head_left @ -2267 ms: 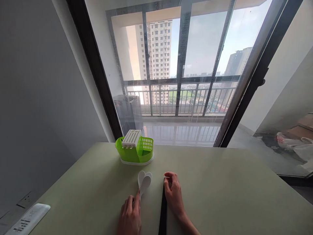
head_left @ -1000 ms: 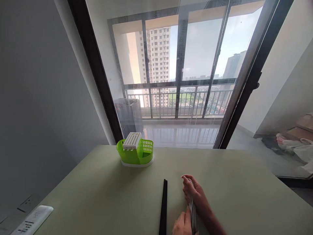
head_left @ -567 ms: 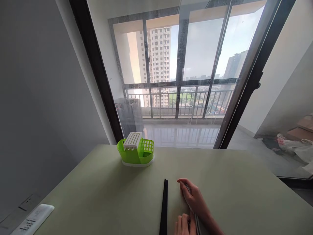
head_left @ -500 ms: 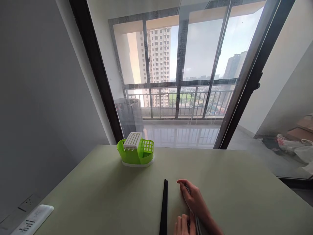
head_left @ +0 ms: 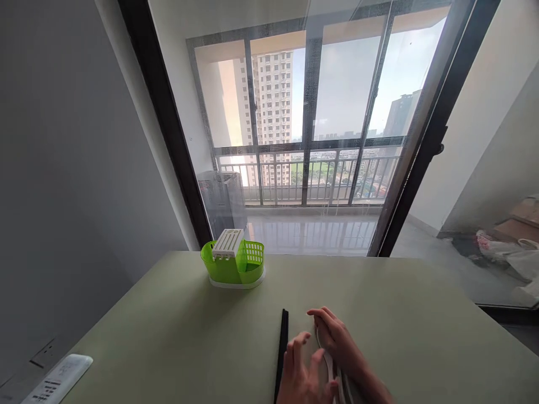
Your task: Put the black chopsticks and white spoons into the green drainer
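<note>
My right hand (head_left: 339,343) lies on the pale green table (head_left: 177,336) with its fingers curled together over white spoons (head_left: 327,363), whose bowls show just under the palm. My left hand (head_left: 301,373) is beside it at the bottom edge, fingers spread apart and raised, next to the spoons and holding nothing. A pair of black chopsticks (head_left: 281,348) lies straight on the table just left of both hands. A green cutlery caddy (head_left: 233,262) with a white slotted insert stands farther back on the left.
A white power strip (head_left: 56,379) lies at the table's left front corner beside a wall socket. Behind the table a glass sliding door opens on a balcony with a railing. Bags and boxes sit on the floor at the far right.
The white spoons went from the left of the chopsticks to their right, under my right hand. My left hand has just risen into view with its fingers spread.
</note>
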`<state>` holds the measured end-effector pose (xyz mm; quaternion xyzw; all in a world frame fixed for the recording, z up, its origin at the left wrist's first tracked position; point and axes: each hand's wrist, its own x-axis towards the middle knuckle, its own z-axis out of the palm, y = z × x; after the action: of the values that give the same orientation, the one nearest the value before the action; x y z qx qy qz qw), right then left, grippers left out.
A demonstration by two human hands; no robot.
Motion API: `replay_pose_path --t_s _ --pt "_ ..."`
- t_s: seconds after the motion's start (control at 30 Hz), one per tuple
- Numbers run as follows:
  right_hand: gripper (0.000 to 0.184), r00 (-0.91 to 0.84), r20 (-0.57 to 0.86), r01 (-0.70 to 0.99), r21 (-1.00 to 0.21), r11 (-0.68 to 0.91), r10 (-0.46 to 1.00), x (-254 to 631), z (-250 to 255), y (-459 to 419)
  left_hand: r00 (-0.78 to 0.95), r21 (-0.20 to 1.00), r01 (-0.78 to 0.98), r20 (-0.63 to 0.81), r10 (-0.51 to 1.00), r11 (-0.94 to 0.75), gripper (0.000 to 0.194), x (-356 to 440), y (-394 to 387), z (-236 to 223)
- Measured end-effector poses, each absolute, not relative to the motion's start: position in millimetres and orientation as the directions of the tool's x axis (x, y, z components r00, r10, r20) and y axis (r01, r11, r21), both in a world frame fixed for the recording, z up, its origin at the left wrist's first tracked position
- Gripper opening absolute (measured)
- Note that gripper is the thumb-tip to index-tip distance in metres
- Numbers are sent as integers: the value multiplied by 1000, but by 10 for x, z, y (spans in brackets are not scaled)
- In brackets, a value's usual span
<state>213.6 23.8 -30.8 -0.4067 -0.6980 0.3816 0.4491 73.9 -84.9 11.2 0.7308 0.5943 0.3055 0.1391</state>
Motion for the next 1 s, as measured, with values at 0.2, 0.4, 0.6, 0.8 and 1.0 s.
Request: replay_pose_path --t_s 0.2,0.4,0.6,0.8,1.0 --pt "32 -276 337 227 -887 402 900 2172 -315 260 -11 264 935 688 726 -236 29 -281 134 1029" --pt "31 -270 353 207 -887 412 896 2175 -330 288 -111 126 992 750 652 24 40 -1090 817 1301" --pt "33 -252 318 168 -916 365 914 2175 -251 282 -60 97 995 655 753 -5 53 -1134 898 1289" --pt "37 -149 284 199 -930 310 947 2181 -203 287 -12 168 981 570 821 -102 53 -650 770 1353" --pt "46 52 240 182 -957 227 969 2223 -237 325 101 265 929 488 867 -257 48 -44 664 1395"
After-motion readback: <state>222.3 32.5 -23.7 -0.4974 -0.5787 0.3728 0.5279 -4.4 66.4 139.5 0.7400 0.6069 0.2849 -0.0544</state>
